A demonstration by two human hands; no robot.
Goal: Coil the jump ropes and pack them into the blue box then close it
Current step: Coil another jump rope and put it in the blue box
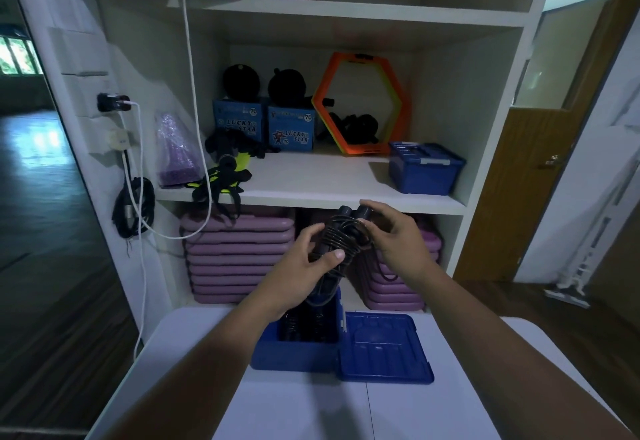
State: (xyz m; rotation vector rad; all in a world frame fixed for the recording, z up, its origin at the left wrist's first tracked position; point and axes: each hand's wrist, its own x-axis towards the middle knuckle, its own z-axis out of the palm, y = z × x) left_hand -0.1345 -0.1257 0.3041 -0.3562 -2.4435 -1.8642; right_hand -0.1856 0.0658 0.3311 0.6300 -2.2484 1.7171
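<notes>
Blue plastic lies nearest us: the open blue box (294, 353) on the white table (398, 412), its lid (384, 349) flat beside it. Above it, our left hand (301, 266) pinches the coiled black jump rope (337, 237) between thumb and fingers; our right hand (401, 240) curls fingertips onto its paired handles.

Glossy black cord (341, 237) (plastic-looking), matt blue plastic box (294, 353).

Head view (close) looks down at table (346, 405).
</notes>
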